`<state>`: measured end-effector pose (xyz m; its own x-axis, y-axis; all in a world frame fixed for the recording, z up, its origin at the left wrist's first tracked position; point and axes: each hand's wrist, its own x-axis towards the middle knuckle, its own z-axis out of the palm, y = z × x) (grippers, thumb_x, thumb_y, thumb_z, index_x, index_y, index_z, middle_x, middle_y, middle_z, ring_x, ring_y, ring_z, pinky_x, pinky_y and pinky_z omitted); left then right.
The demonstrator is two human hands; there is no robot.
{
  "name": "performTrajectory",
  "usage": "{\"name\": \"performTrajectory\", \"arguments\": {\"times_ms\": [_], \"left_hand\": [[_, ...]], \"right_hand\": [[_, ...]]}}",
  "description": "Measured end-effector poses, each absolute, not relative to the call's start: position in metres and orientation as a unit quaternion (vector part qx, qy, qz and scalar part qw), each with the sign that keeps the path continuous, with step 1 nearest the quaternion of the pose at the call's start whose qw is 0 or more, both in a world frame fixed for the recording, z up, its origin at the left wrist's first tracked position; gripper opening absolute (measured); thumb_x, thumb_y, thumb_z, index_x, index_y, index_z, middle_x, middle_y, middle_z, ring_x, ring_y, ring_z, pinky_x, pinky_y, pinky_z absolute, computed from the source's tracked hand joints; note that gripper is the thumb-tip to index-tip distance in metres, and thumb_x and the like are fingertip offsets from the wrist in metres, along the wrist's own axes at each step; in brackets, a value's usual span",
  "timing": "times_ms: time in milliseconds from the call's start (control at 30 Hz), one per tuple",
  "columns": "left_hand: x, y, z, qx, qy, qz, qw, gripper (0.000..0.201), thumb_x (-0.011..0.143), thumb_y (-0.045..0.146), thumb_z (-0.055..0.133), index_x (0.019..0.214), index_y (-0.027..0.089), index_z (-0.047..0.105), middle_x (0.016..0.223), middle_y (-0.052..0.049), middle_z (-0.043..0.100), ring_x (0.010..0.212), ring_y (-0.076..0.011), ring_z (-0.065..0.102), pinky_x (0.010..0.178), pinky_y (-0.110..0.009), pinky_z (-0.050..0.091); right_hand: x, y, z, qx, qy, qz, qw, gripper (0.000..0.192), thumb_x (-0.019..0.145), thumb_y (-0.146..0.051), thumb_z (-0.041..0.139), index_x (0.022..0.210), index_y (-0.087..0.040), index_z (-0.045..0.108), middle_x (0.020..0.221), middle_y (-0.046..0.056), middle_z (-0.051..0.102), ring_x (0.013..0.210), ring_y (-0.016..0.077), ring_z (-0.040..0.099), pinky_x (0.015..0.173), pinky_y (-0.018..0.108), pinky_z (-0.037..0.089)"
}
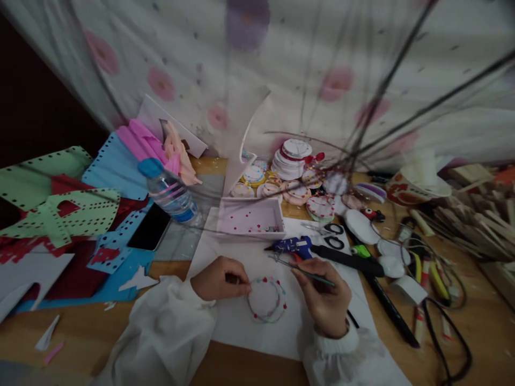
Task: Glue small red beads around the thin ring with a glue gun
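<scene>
wood counter [100, 332]: brown top, cluttered, dim light; carries everything below
backdrop cloth [281, 64]: pale fabric with pink and purple blotches, hangs behind the counter
foam sheets [60, 214]: green, blue and red, punched with holes, piled far left
white paper sheet [257, 327]: lies flat in front of the person, under both hands
water bottle [171, 194]: clear, blue cap, lying tilted left of the tray
phone [151, 228]: dark screen, flat just below the bottle
white tray [251, 219]: shallow box with small red bits inside, just above the paper sheet
disc stack [292, 158]: decorated round discs heaped behind the tray
glue gun [293, 245]: blue, lying above the right hand, black cord running off right
scissors [330, 235]: black handles, right of the tray
left hand [219, 279]: fingers curled, pinching the left edge of the round disc
right hand [325, 300]: closed around a thin tool, tip pointing left toward the glue gun
round disc [266, 299]: white circle rimmed with small red and blue beads, flat on the paper between the two hands, touching left fingertips, just left of the right hand
thin tool [308, 272]: slim greenish rod, held slanted; exact kind unclear
</scene>
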<state>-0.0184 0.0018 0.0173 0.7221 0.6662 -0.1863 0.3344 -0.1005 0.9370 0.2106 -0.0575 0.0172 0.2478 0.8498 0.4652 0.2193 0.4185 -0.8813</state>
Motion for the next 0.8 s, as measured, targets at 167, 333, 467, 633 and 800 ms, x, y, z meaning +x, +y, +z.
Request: {"name": "performTrajectory", "arguments": {"times_ms": [167, 333, 467, 633, 800], "left_hand": [[-0.013, 0.003, 0.02, 0.667, 0.391, 0.186, 0.607, 0.015, 0.075, 0.026, 0.056, 0.065, 0.014, 0.054, 0.065, 0.002, 0.049, 0.061, -0.0108, 0.045, 0.057, -0.023, 0.035], [-0.009, 0.001, 0.022, 0.674, 0.393, 0.189, 0.597, 0.018, 0.079, 0.027, 0.049, 0.065, 0.016, 0.047, 0.061, 0.003, 0.042, 0.059, -0.0112, 0.04, 0.056, -0.024, 0.031], [-0.005, -0.003, 0.02, 0.713, 0.372, 0.225, 0.55, 0.024, 0.085, 0.031, 0.044, 0.066, 0.017, 0.046, 0.064, 0.002, 0.042, 0.062, -0.0126, 0.042, 0.059, -0.025, 0.032], [-0.002, -0.006, 0.019, 0.719, 0.38, 0.231, 0.534, 0.026, 0.087, 0.03, 0.042, 0.066, 0.017, 0.047, 0.064, 0.001, 0.044, 0.063, -0.0134, 0.043, 0.06, -0.026, 0.032], [-0.002, -0.006, 0.017, 0.715, 0.384, 0.237, 0.534, 0.026, 0.087, 0.032, 0.043, 0.066, 0.017, 0.046, 0.065, 0.001, 0.044, 0.063, -0.0135, 0.043, 0.059, -0.026, 0.032]], "right_hand": [[0.21, -0.061, 0.021, -0.474, -0.564, 0.292, 0.61, 0.016, 0.076, -0.007, 0.067, 0.08, -0.021, 0.061, 0.076, 0.002, 0.067, 0.073, 0.0166, 0.065, 0.064, 0.028, 0.053], [0.204, -0.063, 0.024, -0.479, -0.595, 0.297, 0.573, 0.014, 0.076, -0.009, 0.067, 0.082, -0.021, 0.064, 0.076, 0.003, 0.069, 0.068, 0.0167, 0.065, 0.06, 0.027, 0.053], [0.203, -0.063, 0.023, -0.483, -0.606, 0.286, 0.563, 0.014, 0.076, -0.01, 0.068, 0.083, -0.021, 0.065, 0.075, 0.003, 0.069, 0.069, 0.0173, 0.065, 0.059, 0.027, 0.053], [0.204, -0.063, 0.023, -0.481, -0.608, 0.296, 0.558, 0.014, 0.076, -0.01, 0.067, 0.083, -0.021, 0.065, 0.075, 0.003, 0.069, 0.068, 0.0173, 0.065, 0.06, 0.028, 0.053], [0.203, -0.063, 0.02, -0.479, -0.616, 0.301, 0.549, 0.015, 0.076, -0.009, 0.067, 0.082, -0.022, 0.064, 0.076, 0.003, 0.069, 0.069, 0.0175, 0.065, 0.06, 0.028, 0.052]]}}
